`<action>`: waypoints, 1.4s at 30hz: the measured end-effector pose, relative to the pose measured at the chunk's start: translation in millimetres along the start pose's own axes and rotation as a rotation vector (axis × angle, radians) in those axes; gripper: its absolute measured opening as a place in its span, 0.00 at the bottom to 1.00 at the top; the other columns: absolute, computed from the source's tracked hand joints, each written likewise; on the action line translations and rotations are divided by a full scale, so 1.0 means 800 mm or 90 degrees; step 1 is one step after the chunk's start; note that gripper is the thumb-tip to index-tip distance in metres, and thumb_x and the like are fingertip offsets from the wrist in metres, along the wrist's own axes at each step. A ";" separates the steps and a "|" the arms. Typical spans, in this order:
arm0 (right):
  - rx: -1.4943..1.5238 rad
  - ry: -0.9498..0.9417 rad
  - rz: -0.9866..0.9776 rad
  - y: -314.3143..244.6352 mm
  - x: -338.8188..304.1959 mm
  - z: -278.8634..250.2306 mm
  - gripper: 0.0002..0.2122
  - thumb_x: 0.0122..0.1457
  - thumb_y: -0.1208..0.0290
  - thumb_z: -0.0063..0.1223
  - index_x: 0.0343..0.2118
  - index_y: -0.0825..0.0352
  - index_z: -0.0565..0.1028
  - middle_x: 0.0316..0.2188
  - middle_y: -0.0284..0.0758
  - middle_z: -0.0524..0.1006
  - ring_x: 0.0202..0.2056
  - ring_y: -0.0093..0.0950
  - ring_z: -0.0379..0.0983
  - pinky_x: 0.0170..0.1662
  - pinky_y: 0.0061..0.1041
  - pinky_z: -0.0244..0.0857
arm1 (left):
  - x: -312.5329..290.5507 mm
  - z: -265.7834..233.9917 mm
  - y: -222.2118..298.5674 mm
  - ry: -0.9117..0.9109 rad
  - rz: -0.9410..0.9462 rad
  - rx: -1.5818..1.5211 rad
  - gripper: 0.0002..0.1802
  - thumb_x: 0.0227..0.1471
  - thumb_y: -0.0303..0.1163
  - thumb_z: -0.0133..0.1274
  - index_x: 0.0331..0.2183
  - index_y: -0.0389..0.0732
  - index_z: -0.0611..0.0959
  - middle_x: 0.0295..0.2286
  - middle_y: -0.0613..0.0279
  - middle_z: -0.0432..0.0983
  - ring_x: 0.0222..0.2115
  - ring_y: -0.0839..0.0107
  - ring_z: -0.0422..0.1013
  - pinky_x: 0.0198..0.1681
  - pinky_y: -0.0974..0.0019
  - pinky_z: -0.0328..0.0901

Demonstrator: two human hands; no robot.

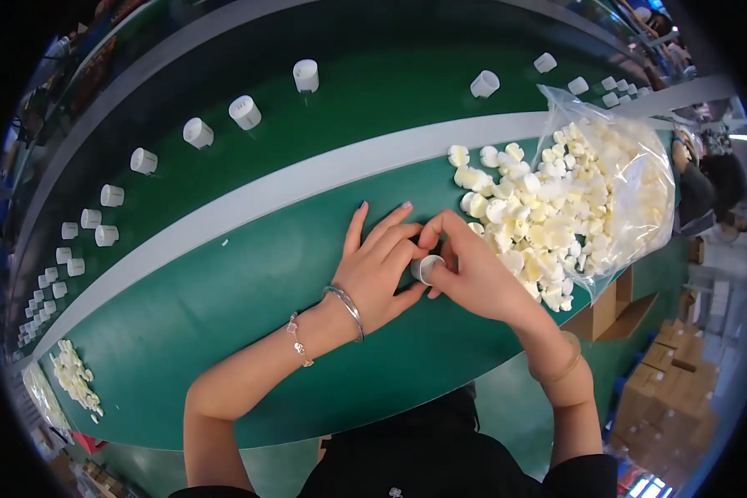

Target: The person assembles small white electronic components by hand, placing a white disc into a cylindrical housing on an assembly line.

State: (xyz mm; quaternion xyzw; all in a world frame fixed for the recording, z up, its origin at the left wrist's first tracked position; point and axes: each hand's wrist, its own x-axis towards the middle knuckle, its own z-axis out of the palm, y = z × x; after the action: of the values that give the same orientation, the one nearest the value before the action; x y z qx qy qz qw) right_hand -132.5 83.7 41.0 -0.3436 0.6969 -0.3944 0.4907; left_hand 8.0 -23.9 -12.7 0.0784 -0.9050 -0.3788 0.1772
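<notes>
Gripping a white cup (426, 270) near the middle of the green bench (224, 332), the left hand (375, 272) has its thumb and lower fingers close about it, while its upper fingers stretch out toward the far edge. Just beside it, the right hand (471, 264) is drawn in narrow, fingers bent, with the thumb at the cup's open mouth; whether it pinches anything there I cannot tell.

Toward the bench's right end lies a heap of cream pieces (535, 203), near the right hand and spilling from a clear bag (651, 195). A smaller pile (75, 378) lies at the left end, well apart from the hands. A tiny white scrap (225, 242) lies between that pile and the left hand.

Along the far edge runs a grey rail (307, 177), and past it a green belt (390, 100) carries a spaced line of white cups (305, 75). Cardboard boxes (668, 373) stand beyond the right end.
</notes>
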 end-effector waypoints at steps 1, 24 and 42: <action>-0.003 0.001 -0.011 -0.008 -0.002 -0.009 0.11 0.53 0.82 0.50 0.39 0.67 0.66 0.33 0.31 0.67 0.24 0.17 0.63 0.26 0.16 0.66 | -0.001 -0.002 -0.001 -0.002 -0.008 0.002 0.21 0.36 0.29 0.64 0.36 0.44 0.74 0.47 0.60 0.68 0.59 0.57 0.56 0.62 0.39 0.37; -0.164 0.157 -0.298 -0.079 -0.033 0.009 0.06 0.55 0.81 0.51 0.36 0.68 0.71 0.37 0.37 0.78 0.34 0.27 0.73 0.39 0.25 0.65 | 0.012 -0.054 -0.011 0.027 0.041 -0.216 0.24 0.39 0.29 0.58 0.42 0.38 0.73 0.39 0.52 0.72 0.41 0.54 0.69 0.45 0.58 0.65; -0.118 0.044 -0.628 -0.010 -0.001 0.082 0.18 0.59 0.79 0.44 0.53 0.63 0.65 0.44 0.40 0.71 0.45 0.37 0.69 0.47 0.27 0.65 | -0.043 0.046 0.000 -0.389 0.030 -0.371 0.41 0.48 0.45 0.59 0.59 0.43 0.61 0.55 0.56 0.61 0.57 0.62 0.57 0.62 0.58 0.48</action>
State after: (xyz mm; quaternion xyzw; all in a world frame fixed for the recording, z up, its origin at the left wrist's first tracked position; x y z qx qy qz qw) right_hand -68.9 66.5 34.9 -0.6611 0.4991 -0.5271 0.1897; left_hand 25.8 9.5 -45.4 -0.1119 -0.7726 -0.6203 -0.0757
